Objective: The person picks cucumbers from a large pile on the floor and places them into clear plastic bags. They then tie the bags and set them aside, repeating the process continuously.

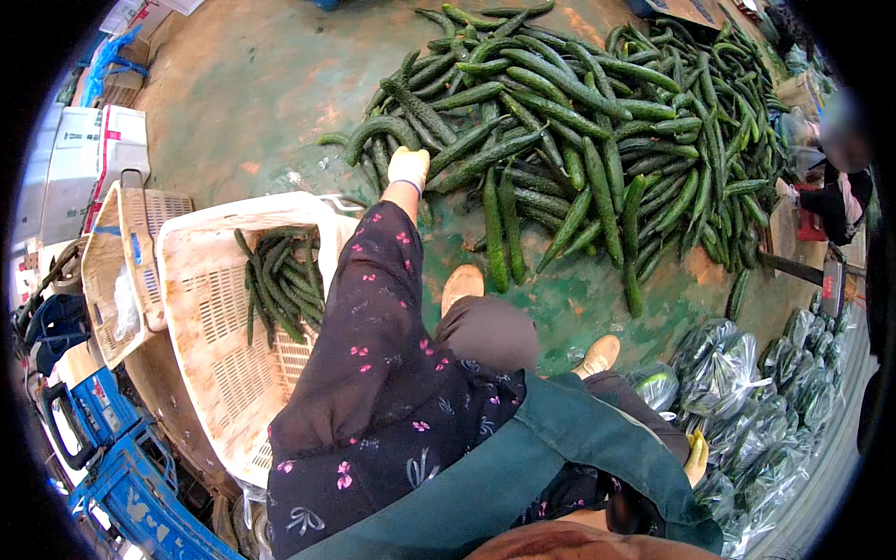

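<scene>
My left hand [408, 168], in a pale glove, reaches to the left edge of a large heap of long green cucumbers [560, 105] on the floor. Its fingers curl over the end of a curved dark cucumber [383, 127]; the fingertips are hidden. My right hand [696, 458], in a yellowish glove, hangs low beside my right leg with no object visible in it, near clear plastic bags of cucumbers [735, 413]. Left of my left sleeve, a white slatted plastic crate [210, 336] holds a bunch of cucumbers [283, 280] at one side.
Another plastic crate [108, 280] and white boxes [73, 168] stand at the left, above a blue metal vehicle or cart [140, 483]. A co-worker [840, 196] is at the far right beyond the heap. My shoes [462, 285] rest on the worn green floor.
</scene>
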Tool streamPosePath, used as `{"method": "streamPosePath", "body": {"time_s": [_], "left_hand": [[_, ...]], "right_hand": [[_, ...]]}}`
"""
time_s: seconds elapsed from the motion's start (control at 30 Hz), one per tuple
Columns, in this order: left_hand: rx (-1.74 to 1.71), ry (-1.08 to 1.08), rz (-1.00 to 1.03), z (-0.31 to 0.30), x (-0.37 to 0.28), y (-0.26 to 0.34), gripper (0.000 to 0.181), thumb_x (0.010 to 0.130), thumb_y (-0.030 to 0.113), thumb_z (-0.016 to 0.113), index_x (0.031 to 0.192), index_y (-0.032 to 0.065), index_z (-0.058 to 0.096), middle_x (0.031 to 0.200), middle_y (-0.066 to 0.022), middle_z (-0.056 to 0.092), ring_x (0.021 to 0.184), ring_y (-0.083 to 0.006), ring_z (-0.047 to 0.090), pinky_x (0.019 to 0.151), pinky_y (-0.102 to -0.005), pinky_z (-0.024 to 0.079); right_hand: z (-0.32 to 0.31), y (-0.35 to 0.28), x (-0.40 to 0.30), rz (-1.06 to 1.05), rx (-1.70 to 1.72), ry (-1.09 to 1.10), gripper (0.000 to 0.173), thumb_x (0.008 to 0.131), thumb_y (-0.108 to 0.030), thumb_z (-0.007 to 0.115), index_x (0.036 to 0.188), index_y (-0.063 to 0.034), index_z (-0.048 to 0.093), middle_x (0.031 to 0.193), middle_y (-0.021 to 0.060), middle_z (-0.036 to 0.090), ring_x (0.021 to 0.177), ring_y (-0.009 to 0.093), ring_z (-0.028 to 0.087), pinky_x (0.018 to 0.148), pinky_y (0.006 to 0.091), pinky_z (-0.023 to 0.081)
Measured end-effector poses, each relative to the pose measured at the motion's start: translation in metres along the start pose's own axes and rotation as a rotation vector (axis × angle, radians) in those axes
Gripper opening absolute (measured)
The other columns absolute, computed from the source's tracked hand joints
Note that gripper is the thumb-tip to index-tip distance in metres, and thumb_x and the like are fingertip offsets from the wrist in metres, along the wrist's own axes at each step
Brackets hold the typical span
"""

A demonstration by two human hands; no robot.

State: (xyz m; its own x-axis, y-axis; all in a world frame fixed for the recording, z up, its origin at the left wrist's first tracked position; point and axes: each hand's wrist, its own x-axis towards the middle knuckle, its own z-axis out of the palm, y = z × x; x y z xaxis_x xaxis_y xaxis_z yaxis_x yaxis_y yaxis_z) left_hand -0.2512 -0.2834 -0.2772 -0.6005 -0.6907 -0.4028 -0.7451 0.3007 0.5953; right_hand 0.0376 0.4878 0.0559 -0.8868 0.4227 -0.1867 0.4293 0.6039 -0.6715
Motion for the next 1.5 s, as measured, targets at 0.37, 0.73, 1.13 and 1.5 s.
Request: {"method": "streamPosePath", "body": {"time_s": [0.37, 0.73, 1.13, 1.5], "left_hand": [[-0.271, -0.165, -0.290, 0.014, 0.078, -0.058, 0.063, 0.080, 0.046, 0.075, 0.114, -0.0065, 0.067, 0.116, -0.0182, 0.068, 0.098, -0.0308, 0.065, 0.084, -0.0404, 0.050], [-0.928, -0.035, -0.016, -0.023, -0.052, 0.085, 0.052, 0.089, 0.052, 0.062, 0.076, 0.0018, 0.071, 0.064, -0.0067, 0.063, 0.049, -0.0145, 0.050, 0.049, -0.0303, 0.040], [-0.316, -0.698, 1.362, -0.130, -0.375, 0.232, 0.024, 0.081, 0.023, 0.077, 0.082, 0.0022, 0.065, 0.070, -0.0101, 0.055, 0.067, -0.0218, 0.053, 0.063, -0.0349, 0.044], [0.214, -1.224, 2.270, -0.073, -0.683, 0.244, 0.037, 0.079, 0.027, 0.077, 0.102, 0.0005, 0.066, 0.085, -0.0146, 0.062, 0.080, -0.0343, 0.060, 0.072, -0.0432, 0.049]], "right_hand": [[-0.007, 0.002, 0.026, 0.016, -0.131, -0.069, 0.038, 0.105, -0.027, 0.047, 0.126, 0.0024, 0.060, 0.120, 0.0131, 0.063, 0.106, 0.019, 0.061, 0.098, 0.0306, 0.046], [-0.010, -0.008, -0.013, 0.003, -0.082, 0.014, 0.037, 0.104, -0.027, 0.048, 0.124, 0.0022, 0.062, 0.115, 0.0126, 0.066, 0.104, 0.021, 0.063, 0.094, 0.0319, 0.049], [0.052, -0.176, -0.060, -0.226, 0.543, -0.053, 0.034, 0.098, -0.018, 0.058, 0.123, 0.0038, 0.063, 0.117, 0.0125, 0.069, 0.109, 0.017, 0.063, 0.099, 0.0290, 0.045], [-0.085, -0.103, -0.193, -0.405, 1.260, 0.116, 0.041, 0.094, -0.023, 0.058, 0.126, 0.0021, 0.057, 0.112, 0.0132, 0.068, 0.085, 0.017, 0.065, 0.080, 0.0304, 0.053]]}}
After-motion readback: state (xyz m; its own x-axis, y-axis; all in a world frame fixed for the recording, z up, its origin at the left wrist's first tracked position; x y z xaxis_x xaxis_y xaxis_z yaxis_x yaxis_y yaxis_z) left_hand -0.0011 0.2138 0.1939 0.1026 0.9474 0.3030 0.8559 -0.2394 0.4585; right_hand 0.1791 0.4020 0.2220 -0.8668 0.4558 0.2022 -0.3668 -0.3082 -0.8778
